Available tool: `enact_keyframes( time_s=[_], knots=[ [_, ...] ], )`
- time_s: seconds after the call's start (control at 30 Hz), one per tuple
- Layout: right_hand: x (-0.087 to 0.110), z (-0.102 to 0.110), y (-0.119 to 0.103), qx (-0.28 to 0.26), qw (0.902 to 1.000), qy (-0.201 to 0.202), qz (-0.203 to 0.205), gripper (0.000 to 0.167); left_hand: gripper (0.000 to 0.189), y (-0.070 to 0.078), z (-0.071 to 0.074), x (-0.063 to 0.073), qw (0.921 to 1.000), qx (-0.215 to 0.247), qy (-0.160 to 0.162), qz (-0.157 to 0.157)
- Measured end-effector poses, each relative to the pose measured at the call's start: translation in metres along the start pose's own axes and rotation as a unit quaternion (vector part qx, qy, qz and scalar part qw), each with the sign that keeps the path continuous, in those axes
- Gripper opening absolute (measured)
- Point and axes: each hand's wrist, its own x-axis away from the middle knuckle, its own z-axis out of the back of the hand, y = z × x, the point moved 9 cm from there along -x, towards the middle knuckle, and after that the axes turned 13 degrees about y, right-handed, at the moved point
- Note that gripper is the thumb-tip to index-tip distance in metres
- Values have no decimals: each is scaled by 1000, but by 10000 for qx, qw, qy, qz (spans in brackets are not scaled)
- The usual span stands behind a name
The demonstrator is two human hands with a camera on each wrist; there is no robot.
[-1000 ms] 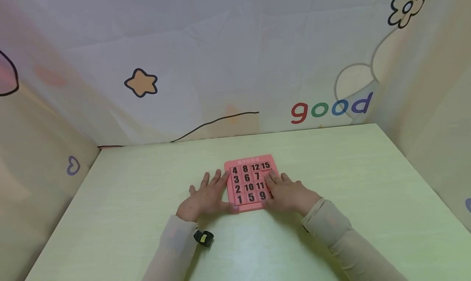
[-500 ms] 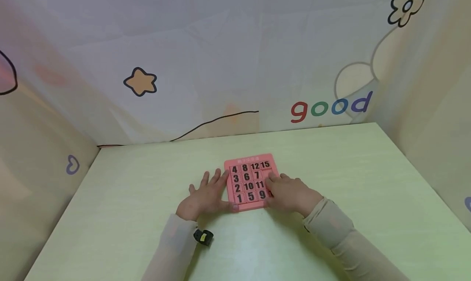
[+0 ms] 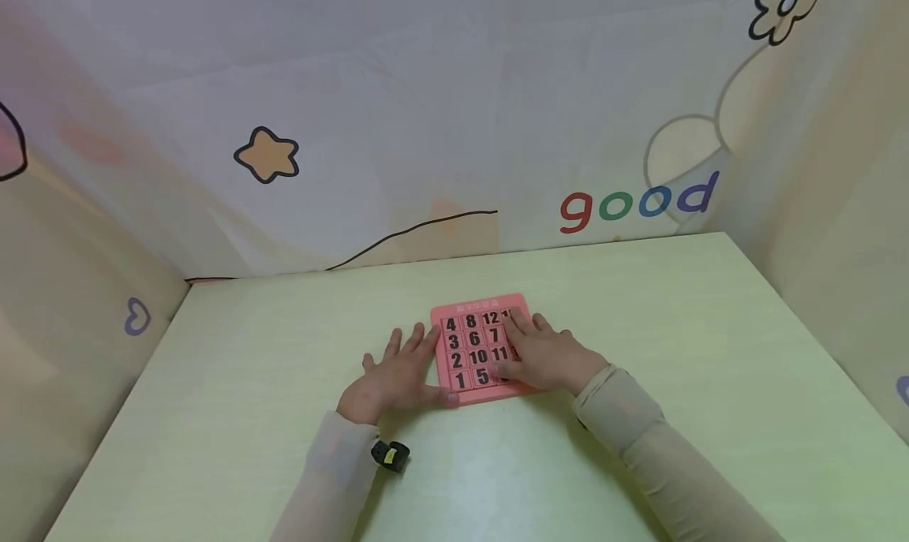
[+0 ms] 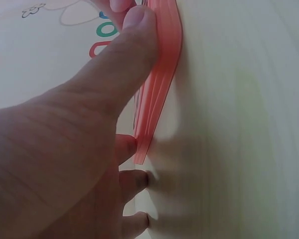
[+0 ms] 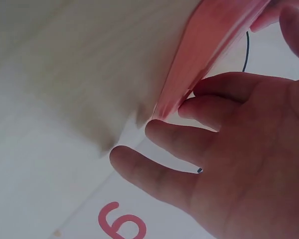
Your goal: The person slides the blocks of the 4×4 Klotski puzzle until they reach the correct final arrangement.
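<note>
A pink number sliding puzzle (image 3: pixel 479 358) lies flat on the pale green table, its tiles marked with black numerals. My left hand (image 3: pixel 390 388) rests at its left side with fingers spread; the index fingertip touches the left edge and the thumb lies at the near left corner. In the left wrist view the left thumb (image 4: pixel 114 59) presses against the puzzle's pink side (image 4: pixel 162 74). Over the puzzle's right part lies my right hand (image 3: pixel 550 356), fingers extended, fingertips on the upper right tiles and thumb over the bottom row. It hides the right column and most of the 9.
The pale table (image 3: pixel 248 416) stretches out on both sides of the puzzle. Behind it hangs a printed cloth (image 3: pixel 398 132) with a star and the word "good". Cloth also closes off the left and right sides. A black band (image 3: pixel 390 455) sits at my left cuff.
My right hand has moved left and farther over the puzzle, from its right edge to across the 15 and 9 tiles. The left hand keeps its place.
</note>
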Motion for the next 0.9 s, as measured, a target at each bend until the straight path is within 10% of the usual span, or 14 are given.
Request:
enact_keyframes(
  time_s=[0.47, 0.9],
  knots=[
    [21, 9, -13, 284, 9989, -356, -68, 72, 113, -2, -2, -1, 10000, -22, 17, 8],
    [-8, 7, -20, 140, 9996, -2, 247, 56, 113, -1, 0, -1, 10000, -3, 5, 29]
  ],
)
